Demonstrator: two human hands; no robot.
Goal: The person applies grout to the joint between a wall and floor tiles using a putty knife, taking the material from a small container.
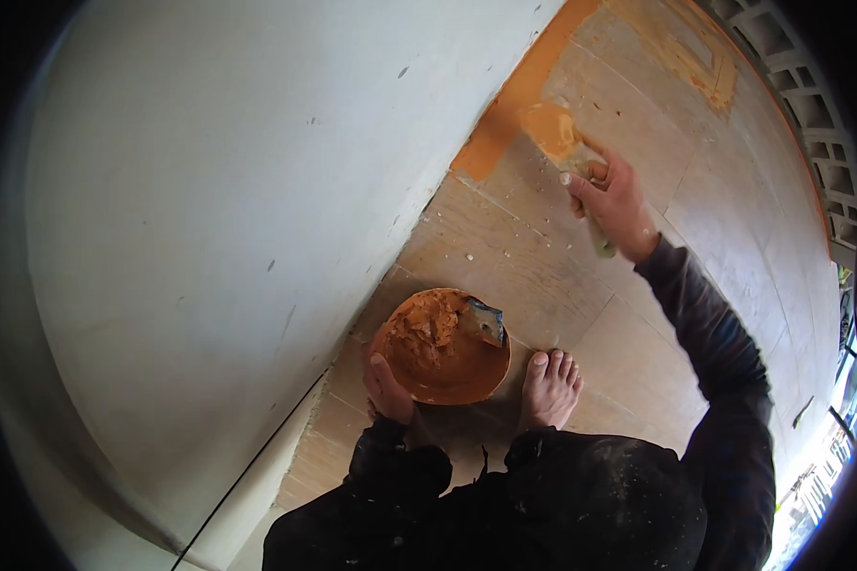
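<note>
My right hand [621,205] is closed round the handle of a putty knife [598,240], held out over the floor near the wall. Orange paste [550,130] covers its blade, close to an orange coated strip [522,100] that runs along the foot of the wall. Between wall and foot, a round bowl [452,398] holds a thick orange mass [427,328], lumpy on its left side. A smeared piece with a dark blue edge [486,322] rests inside the bowl's right rim. My left hand [387,388] grips that bowl by its left side, fingers partly hidden.
A pale wall [219,190] rises on the left. Wood-look tiles [505,243] form the floor, with crumbs scattered on it. Another orange patch [700,67] lies at the far right. My bare foot [549,390] stands beside the bowl. Pale openwork blocks [800,86] line the right edge.
</note>
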